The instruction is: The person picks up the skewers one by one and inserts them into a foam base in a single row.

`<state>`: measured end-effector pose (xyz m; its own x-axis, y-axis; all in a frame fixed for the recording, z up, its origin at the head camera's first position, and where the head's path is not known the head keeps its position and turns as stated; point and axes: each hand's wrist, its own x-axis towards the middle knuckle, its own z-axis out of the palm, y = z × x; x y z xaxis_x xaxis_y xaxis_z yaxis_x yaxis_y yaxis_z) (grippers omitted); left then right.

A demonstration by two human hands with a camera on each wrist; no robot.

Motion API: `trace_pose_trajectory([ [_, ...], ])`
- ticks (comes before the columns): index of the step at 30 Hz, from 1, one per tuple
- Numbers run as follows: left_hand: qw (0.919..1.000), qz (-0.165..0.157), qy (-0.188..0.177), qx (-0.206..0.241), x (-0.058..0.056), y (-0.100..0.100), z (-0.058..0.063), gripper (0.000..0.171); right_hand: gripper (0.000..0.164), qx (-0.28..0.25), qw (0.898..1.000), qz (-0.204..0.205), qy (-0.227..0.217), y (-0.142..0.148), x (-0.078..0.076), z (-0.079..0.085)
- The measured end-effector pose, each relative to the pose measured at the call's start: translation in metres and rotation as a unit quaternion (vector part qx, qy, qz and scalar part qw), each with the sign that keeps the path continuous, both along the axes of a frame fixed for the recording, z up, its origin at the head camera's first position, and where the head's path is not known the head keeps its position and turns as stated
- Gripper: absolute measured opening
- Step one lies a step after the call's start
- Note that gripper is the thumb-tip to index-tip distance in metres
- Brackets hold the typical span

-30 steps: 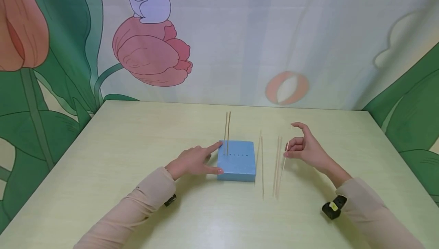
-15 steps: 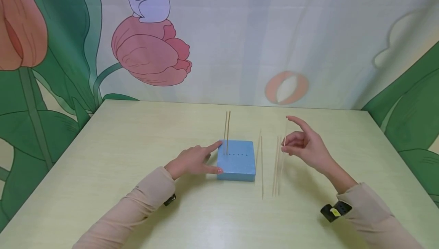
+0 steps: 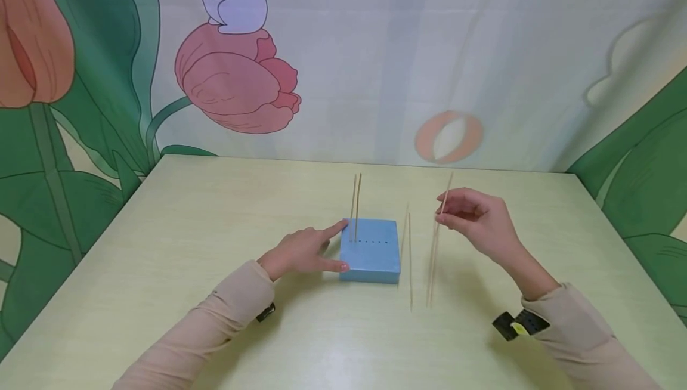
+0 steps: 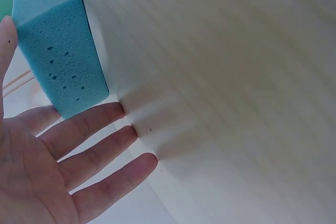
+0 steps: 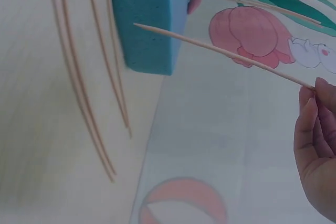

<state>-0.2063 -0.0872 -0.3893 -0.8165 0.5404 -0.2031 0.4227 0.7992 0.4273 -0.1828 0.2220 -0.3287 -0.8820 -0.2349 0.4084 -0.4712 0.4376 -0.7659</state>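
Note:
A blue foam block (image 3: pixel 370 262) with a row of small holes rests on the table. Two thin wooden skewers (image 3: pixel 357 205) stand upright at the left of its row. My left hand (image 3: pixel 300 251) touches the block's left side, index finger at the far corner and thumb at the near one; in the left wrist view its other fingers (image 4: pixel 100 153) are extended. To the right of the block, my right hand (image 3: pixel 480 220) pinches another wooden skewer (image 5: pixel 226 53) between thumb and fingertips. In the right wrist view that skewer's pointed end lies in front of the block.
Two loose skewers (image 3: pixel 410 262) lie just right of the block, and two more (image 3: pixel 432 274) lie farther right, below my right hand. The pale table (image 3: pixel 214 211) ends at a printed curtain (image 3: pixel 365 80) behind.
My right hand has lifted a skewer off the table, shifted slightly left and changed its finger hold; its index finger has drawn in from the top end. My left hand stays on the block.

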Motion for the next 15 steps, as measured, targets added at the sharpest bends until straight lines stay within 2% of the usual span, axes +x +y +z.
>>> trace_pose_trajectory([
  [9, 1.0, 0.003, -0.003, -0.008, 0.001, 0.0, 0.001, 0.089, 0.013, -0.067, 0.997, 0.015, 0.033, -0.019, -0.003, 0.016],
  [15, 1.0, 0.0, -0.001, -0.004, 0.0, 0.001, 0.0, 0.089, 0.007, -0.093, 0.994, 0.044, 0.049, -0.037, -0.008, 0.019],
])
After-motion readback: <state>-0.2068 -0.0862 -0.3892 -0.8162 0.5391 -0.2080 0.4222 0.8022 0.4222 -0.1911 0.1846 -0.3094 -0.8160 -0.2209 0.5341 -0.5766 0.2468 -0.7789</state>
